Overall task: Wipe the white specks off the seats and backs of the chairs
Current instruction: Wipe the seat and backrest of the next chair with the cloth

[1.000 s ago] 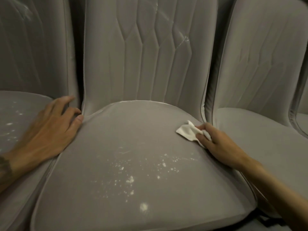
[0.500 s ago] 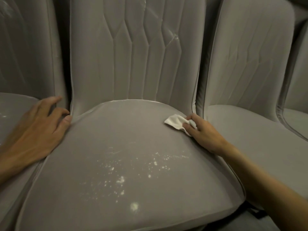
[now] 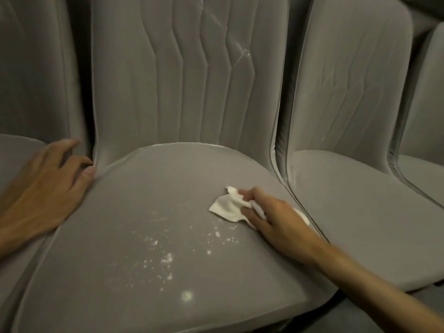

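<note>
A grey upholstered chair fills the middle of the view, its seat (image 3: 125, 212) scattered with white specks (image 3: 168, 257) toward the front. White streaks (image 3: 242, 54) mark the right side of its quilted back (image 3: 149, 80). My right hand (image 3: 276, 217) pinches a crumpled white cloth (image 3: 228, 206) and holds it against the right part of the seat, just above the specks. My left hand (image 3: 45, 186) rests with fingers spread at the seat's left edge, thumb against the seam.
A second grey chair (image 3: 348, 188) stands close on the right, with a third (image 3: 427, 131) beyond it. Another chair's seat (image 3: 16, 145) lies under my left arm. The chairs stand pressed side by side.
My right hand has slid the cloth from the seat's right rear edge inward and forward toward the specks. The left hand has stayed at the left edge.
</note>
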Demonstrator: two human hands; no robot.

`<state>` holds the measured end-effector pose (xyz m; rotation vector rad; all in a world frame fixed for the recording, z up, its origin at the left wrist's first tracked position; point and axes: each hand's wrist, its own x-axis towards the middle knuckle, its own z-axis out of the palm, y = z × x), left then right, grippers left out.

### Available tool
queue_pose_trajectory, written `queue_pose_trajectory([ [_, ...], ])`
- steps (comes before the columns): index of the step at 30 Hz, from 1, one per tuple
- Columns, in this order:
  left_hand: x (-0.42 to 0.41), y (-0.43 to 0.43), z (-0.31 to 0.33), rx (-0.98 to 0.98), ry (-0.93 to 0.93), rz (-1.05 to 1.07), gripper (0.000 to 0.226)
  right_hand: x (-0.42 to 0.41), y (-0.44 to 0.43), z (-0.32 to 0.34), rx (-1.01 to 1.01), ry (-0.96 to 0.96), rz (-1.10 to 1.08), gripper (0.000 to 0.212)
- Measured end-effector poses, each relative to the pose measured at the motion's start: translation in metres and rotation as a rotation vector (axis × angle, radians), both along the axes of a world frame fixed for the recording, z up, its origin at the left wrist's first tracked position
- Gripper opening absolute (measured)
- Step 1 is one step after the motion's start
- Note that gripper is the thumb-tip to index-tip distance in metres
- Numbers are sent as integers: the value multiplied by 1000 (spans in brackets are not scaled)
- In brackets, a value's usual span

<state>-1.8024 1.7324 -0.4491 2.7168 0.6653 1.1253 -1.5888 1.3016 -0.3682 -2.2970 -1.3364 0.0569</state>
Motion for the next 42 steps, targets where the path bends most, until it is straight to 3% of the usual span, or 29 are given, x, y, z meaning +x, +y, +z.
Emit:
queue_pose_trajectory([
  [6, -1, -25, 23, 117, 92, 19, 47, 48, 20, 8, -7, 13, -271, 24],
  [14, -3, -35, 31, 69, 139, 51, 51, -16, 23, -2, -18, -13, 159, 22],
  [20, -5, -44, 37, 61, 154, 53, 49, 41, 54, 16, -69, 6, -146, 27],
  [22, -5, -49, 41, 26, 155, 52, 49, 18, 73, 10, -29, 23, -55, 26],
  [26, -7, -58, 49, 15, 171, 46, 50, -47, 65, -6, 12, 56, 353, 19],
  [28, -8, -63, 52, 38, 177, 42, 49, -36, 61, 0, -24, 20, 404, 16],
  [33, -9, -69, 56, -1, 179, 60, 46, 30, 101, 14, -84, -10, 57, 28],
  [35, -10, -69, 56, 5, 177, 57, 49, 19, 121, 12, -68, 9, 29, 28],
  [40, -10, -68, 56, 4, 175, 52, 51, -48, 108, -1, -27, 60, 453, 20],
  [42, -11, -67, 55, 17, 185, 55, 49, -36, 106, 5, -49, 40, 506, 18],
])
